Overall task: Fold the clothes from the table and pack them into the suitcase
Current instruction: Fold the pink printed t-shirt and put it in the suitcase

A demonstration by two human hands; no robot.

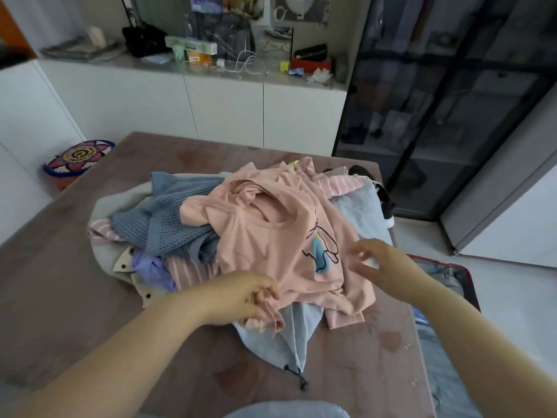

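Observation:
A heap of unfolded clothes lies on the brown table. On top is a pink T-shirt with a line drawing and a blue patch on its front. My left hand pinches the shirt's lower hem at the near side of the heap. Fingers spread, my right hand hovers by the shirt's right edge and holds nothing. Beneath it lie a blue mesh knit, a pale blue drawstring garment and striped pink pieces. The red-rimmed open suitcase stands on the floor at the right, with light denim in it.
White cabinets with a cluttered counter run behind the table. A dark glass-door cabinet stands at the back right. A patterned round cushion sits on the floor to the left. The table's near and left parts are bare.

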